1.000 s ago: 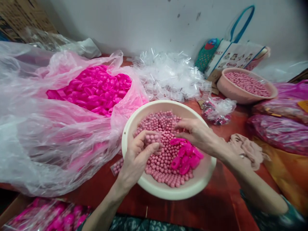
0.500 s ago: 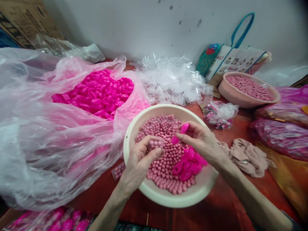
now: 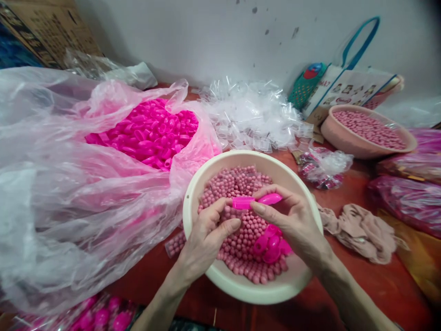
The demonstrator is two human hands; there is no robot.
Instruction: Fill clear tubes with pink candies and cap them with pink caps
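A cream bowl (image 3: 303,280) in front of me is filled with small pink balls (image 3: 237,181) and a few bright pink plastic pieces (image 3: 270,243). My right hand (image 3: 292,220) pinches a bright pink plastic piece (image 3: 257,201) above the bowl, holding it level. My left hand (image 3: 206,236) grips a small clear packet of pink balls (image 3: 225,214) right beneath the piece's left end, thumb and fingers closed around the packet.
A large clear bag (image 3: 69,193) of bright pink plastic pieces lies at the left. A heap of small clear packets (image 3: 251,115) sits behind the bowl. A second bowl of pink balls (image 3: 368,133), a printed bag (image 3: 344,85), a beige cloth (image 3: 365,230) and filled bags (image 3: 406,197) are at the right.
My right hand lifted a pink piece out of the bowl and turned it level over the packet in my left hand. The left hand has hardly moved.
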